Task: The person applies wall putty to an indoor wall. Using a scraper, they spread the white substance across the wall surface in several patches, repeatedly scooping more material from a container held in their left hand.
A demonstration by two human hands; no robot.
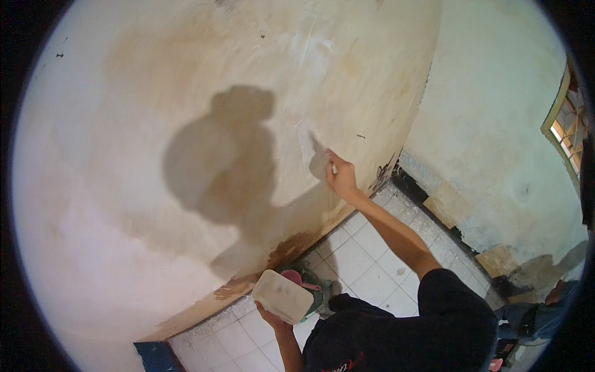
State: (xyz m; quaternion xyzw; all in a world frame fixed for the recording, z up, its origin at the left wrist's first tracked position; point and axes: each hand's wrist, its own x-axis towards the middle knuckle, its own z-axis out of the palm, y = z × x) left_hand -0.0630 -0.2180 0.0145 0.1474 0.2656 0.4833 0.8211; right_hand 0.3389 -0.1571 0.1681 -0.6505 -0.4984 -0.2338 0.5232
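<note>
My left hand (270, 315) grips a shallow, off-white rectangular plastic tub (282, 297) by its near side, low in front of the wall. Its inside looks pale, with smears on the bottom. Out in front, my right hand (341, 178) is closed close to the stained, cream-coloured wall (365, 80). A small pale bit shows at its fingers, but the thing it holds is mostly hidden. A thin shadow falls on the wall beside that hand, near a whitish smeared patch (307, 139).
Below the tub stand a green bucket (317, 297) and a pink dipper (297, 278) on the white tiled floor (365, 260). A second wall (496, 111) with a window (567, 124) meets the first at right. Another person (536, 319) is at the lower right.
</note>
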